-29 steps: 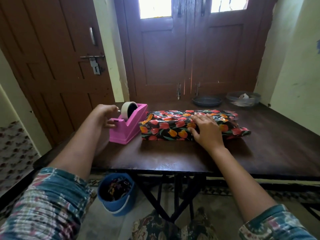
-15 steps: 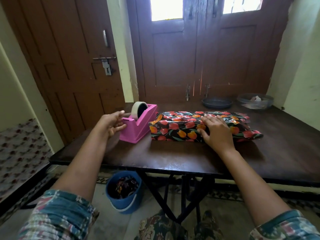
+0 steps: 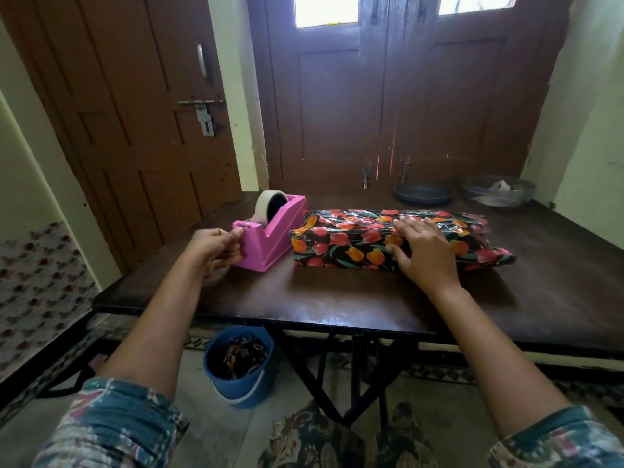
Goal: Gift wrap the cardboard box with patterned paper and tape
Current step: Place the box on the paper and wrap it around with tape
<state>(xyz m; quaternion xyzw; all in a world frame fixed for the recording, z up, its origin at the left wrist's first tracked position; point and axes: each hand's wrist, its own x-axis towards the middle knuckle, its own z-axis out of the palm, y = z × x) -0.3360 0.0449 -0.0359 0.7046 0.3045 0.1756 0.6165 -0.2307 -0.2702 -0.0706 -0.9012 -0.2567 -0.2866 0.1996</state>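
**Wrapped box held flat while tape is taken from the dispenser**

Nearest the camera, two forearms in rolled, floral-printed sleeves reach forward over the front edge of the dark, glossy wooden worktop [image 3: 337,309], which stands on crossed black metal legs. Beneath that edge, on the floor, a round blue plastic bucket [image 3: 241,366] holds scraps of dark patterned paper.

On the worktop, the left hand [image 3: 216,248] is curled at the near end of the pink plastic tape dispenser [image 3: 270,236], a wedge-shaped block; its grip is pinched at the cutter end, thumb and fingers together, though the tape strip itself is too fine to make out. A roll of pale tape [image 3: 268,206] sits upright in the dispenser's slot.

Just right of the dispenser lies the cardboard box [image 3: 341,241], long and low, fully covered in glossy black paper printed with red and orange tulips; the paper is crinkled and its right end sticks out loose and flattened. The right hand [image 3: 422,251] rests palm-down on the box's top and near side, fingers spread, its grip released and pressing only.

At the far right of the worktop stand a shallow dark dish [image 3: 423,194] and a clear round container [image 3: 498,192]. Behind are brown panelled wooden doors with a metal latch [image 3: 204,118]. No legible writing is visible.
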